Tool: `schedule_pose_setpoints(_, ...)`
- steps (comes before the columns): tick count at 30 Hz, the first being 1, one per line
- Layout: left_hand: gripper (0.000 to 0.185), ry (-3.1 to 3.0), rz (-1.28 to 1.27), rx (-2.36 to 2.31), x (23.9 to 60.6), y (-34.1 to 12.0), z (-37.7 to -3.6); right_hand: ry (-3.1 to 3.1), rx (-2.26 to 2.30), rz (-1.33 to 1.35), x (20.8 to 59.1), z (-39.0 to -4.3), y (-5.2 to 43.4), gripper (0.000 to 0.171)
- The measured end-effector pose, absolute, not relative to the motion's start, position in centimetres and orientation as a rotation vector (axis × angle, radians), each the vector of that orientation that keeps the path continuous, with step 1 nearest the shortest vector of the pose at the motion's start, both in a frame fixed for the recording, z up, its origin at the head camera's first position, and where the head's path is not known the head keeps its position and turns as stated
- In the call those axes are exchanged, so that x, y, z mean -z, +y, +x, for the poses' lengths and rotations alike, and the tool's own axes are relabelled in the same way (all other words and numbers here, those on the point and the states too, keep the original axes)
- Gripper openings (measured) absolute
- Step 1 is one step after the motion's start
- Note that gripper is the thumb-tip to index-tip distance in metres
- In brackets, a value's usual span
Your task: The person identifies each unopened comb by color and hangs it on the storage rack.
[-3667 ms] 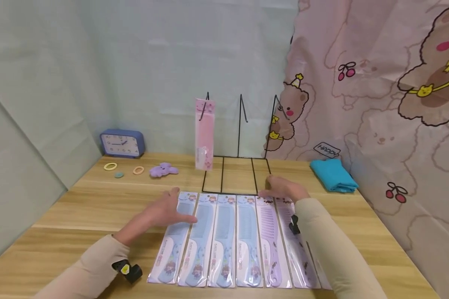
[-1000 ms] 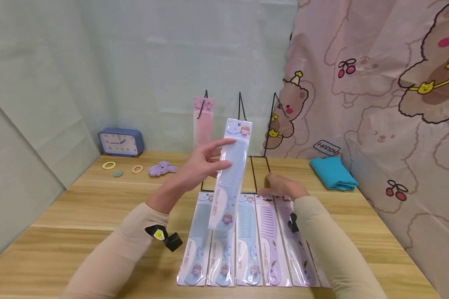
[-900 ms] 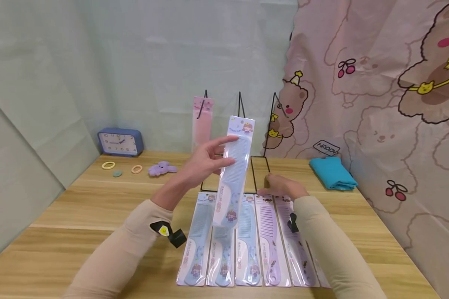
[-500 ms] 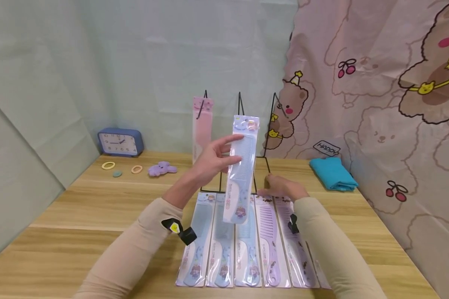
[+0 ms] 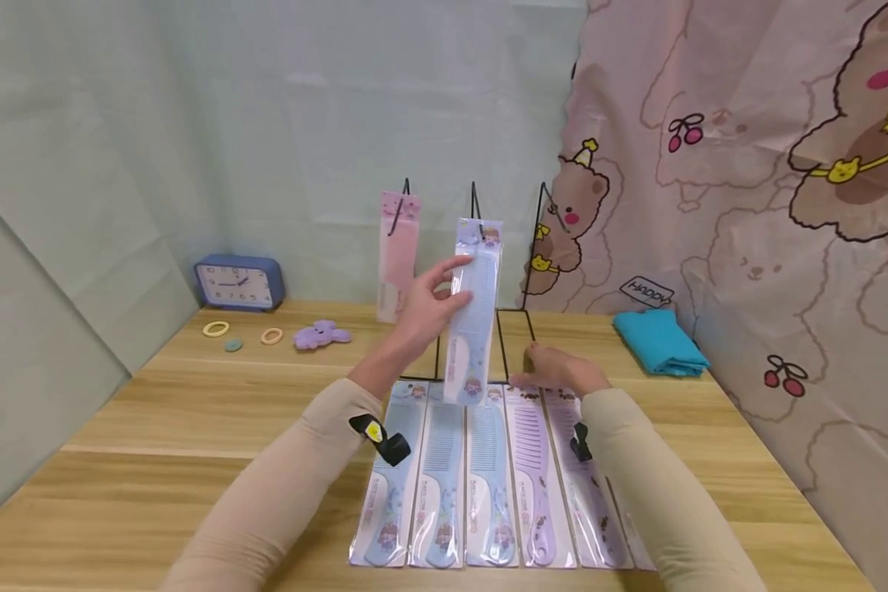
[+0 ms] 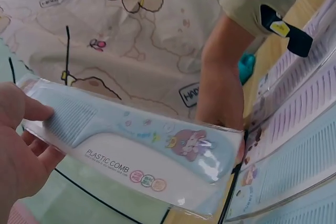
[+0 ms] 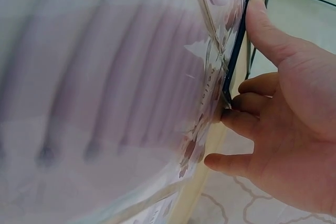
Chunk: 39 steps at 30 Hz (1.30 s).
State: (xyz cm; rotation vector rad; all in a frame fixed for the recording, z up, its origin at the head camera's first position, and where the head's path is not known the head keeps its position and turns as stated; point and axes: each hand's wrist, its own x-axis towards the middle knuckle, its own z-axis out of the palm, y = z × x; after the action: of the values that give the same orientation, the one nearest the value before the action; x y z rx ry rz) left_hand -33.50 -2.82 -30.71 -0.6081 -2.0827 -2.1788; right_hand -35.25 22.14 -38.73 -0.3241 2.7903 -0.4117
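Observation:
My left hand (image 5: 450, 284) pinches a packaged blue comb (image 5: 474, 312) and holds it upright, its top at the middle hook of the black wire rack (image 5: 474, 205). In the left wrist view the thumb and fingers (image 6: 21, 145) clasp the tooth end of the blue comb (image 6: 136, 150). A pink comb (image 5: 398, 255) hangs on the left hook. My right hand (image 5: 558, 370) rests on the table with loosely curled fingers (image 7: 247, 119) against the rack's base wire (image 7: 239, 40). Packaged blue combs (image 5: 437, 485) and purple combs (image 5: 533, 477) lie in a row before me.
A blue clock (image 5: 239, 282), hair rings (image 5: 217, 329) and a purple clip (image 5: 324, 335) sit at the back left of the wooden table (image 5: 155, 427). A folded teal cloth (image 5: 659, 344) lies at the right. A bear-print curtain (image 5: 747, 205) hangs close on the right.
My left hand took a blue comb from the left end of the row and has carried it up and back to the rack's middle hook. The right hand has stayed put.

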Motion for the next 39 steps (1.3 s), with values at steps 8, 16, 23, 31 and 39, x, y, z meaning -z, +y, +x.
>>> schedule_pose_setpoints(8,0.067,-1.988,-0.562,2.160,30.7,-1.0,-36.7,2.792,0.419,-0.336,38.6,-35.3,22.2,0.058)
schedule_pose_setpoints(16,0.070,-2.103,-0.528,2.087,30.8,-1.1,-39.0,2.786,0.404,-0.349,38.6,-35.3,22.1,0.063)
schedule_pose_setpoints(23,0.075,-2.115,-0.550,2.138,30.7,-1.1,-40.2,2.787,0.413,-0.336,38.8,-35.4,22.3,0.064)
schedule_pose_setpoints(31,0.068,-2.091,-0.531,2.142,30.5,-0.7,-40.2,2.791,0.417,-0.320,38.6,-35.4,22.5,0.065)
schedule_pose_setpoints(39,0.073,-2.175,-0.420,2.047,31.4,-1.6,-39.5,2.790,0.443,-0.334,38.8,-35.4,22.5,0.058)
